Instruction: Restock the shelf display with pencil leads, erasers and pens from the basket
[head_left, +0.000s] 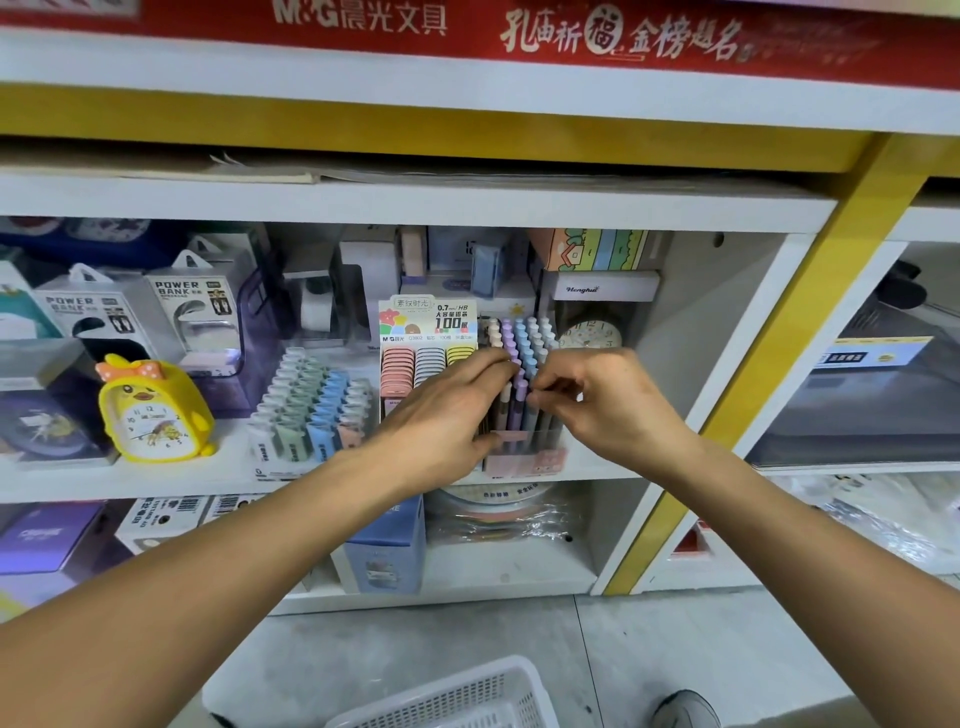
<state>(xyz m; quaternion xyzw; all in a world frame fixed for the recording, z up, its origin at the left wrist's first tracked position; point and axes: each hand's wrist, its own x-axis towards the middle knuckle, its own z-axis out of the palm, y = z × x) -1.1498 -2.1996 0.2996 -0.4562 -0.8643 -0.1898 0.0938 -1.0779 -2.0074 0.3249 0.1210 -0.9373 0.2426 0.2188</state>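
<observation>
Both hands working at pen box (522, 415) on shelf (156, 480). Left hand (447, 410) curling round box, holding it steady. Right hand (587, 395) pinching pen (521, 397), sliding it into row. Basket (457, 696) sitting on floor below.

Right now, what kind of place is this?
Most likely a stationery shop: a red brand banner over the shelf, a pen display both hands are working at, a boxed pencil lead display, and packaged power banks.
</observation>
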